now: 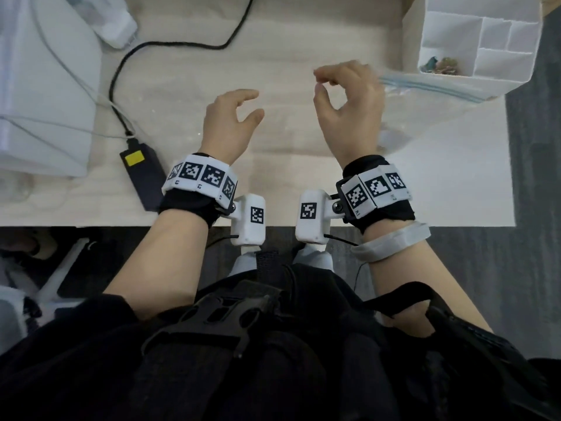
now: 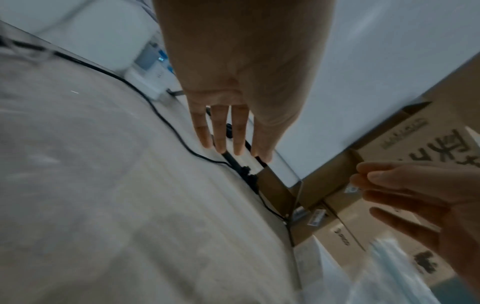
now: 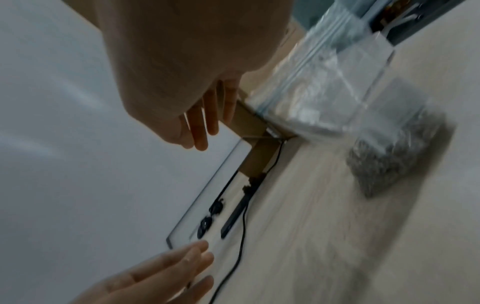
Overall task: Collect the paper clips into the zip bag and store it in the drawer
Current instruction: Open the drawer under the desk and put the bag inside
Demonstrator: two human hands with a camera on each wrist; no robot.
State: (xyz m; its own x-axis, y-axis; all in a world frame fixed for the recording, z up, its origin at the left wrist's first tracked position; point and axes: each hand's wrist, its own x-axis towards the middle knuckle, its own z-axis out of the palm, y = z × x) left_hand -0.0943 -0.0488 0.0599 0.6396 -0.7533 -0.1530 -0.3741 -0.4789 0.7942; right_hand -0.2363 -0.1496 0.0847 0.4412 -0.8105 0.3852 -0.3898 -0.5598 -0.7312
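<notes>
Pale wood-grain table (image 1: pixel 288 41); a black cable (image 1: pixel 121 65) snakes to a black adapter (image 1: pixel 142 177) with a yellow label. At two o'clock, the clear zip bag (image 1: pixel 431 117) shows a blue strip, grey paper clips (image 3: pixel 389 162) inside. White drawer (image 1: pixel 473 41); black-and-white checkered wristbands (image 1: pixel 200 177).

Pale wood table (image 1: pixel 170 86), dark grey floor (image 1: pixel 534 141), cardboard boxes (image 2: pixel 405 144) behind

Marker-tiled white wristbands (image 1: pixel 200 177), black sleeves (image 1: pixel 76 344)
</notes>
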